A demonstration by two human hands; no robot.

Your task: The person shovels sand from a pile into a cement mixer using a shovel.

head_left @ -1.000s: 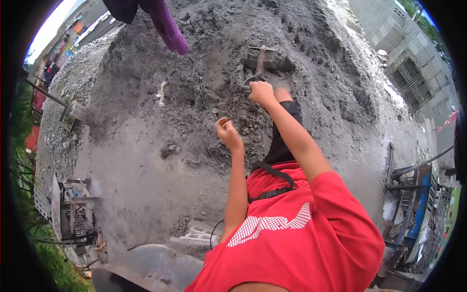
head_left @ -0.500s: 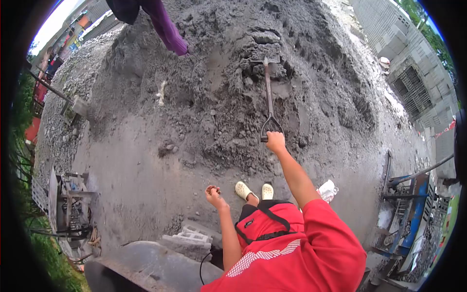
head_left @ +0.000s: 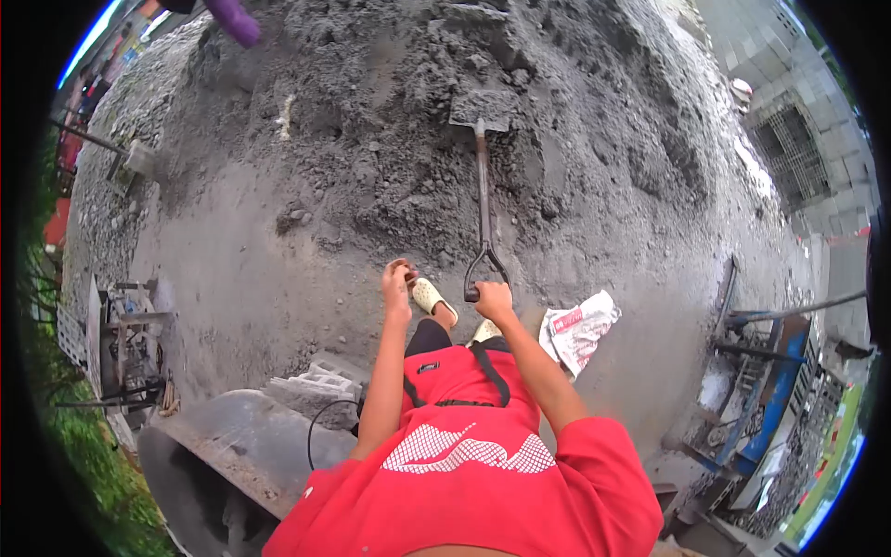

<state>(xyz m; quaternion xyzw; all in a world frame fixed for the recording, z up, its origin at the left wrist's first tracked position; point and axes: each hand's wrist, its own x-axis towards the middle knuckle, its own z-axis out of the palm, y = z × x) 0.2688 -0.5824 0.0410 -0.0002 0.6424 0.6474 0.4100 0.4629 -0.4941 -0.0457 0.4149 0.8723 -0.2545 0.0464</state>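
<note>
My right hand (head_left: 493,300) is closed around the D-shaped grip of a shovel (head_left: 484,190). The shovel's shaft points away from me, and grey sandy material lies on its blade (head_left: 481,109) at the foot of a large grey pile (head_left: 390,139). My left hand (head_left: 399,280) hovers left of the shovel grip, near my pale clog (head_left: 433,299). Its fingers are loosely bent and apart, touching neither shaft nor grip; a dark patch at the fingertips is too small to make out.
A white sack (head_left: 580,332) lies right of my feet. Behind me at left are a metal drum-like body (head_left: 232,436) and broken concrete blocks (head_left: 320,385). A blue metal frame (head_left: 775,399) stands right, block stacks (head_left: 770,56) beyond. Another person's purple sleeve (head_left: 234,20) shows at upper left.
The shovel has come back toward me, its blade drawn out of the deeper material. My left hand has moved forward and nearer the shovel. The purple sleeve has shifted up and left in view.
</note>
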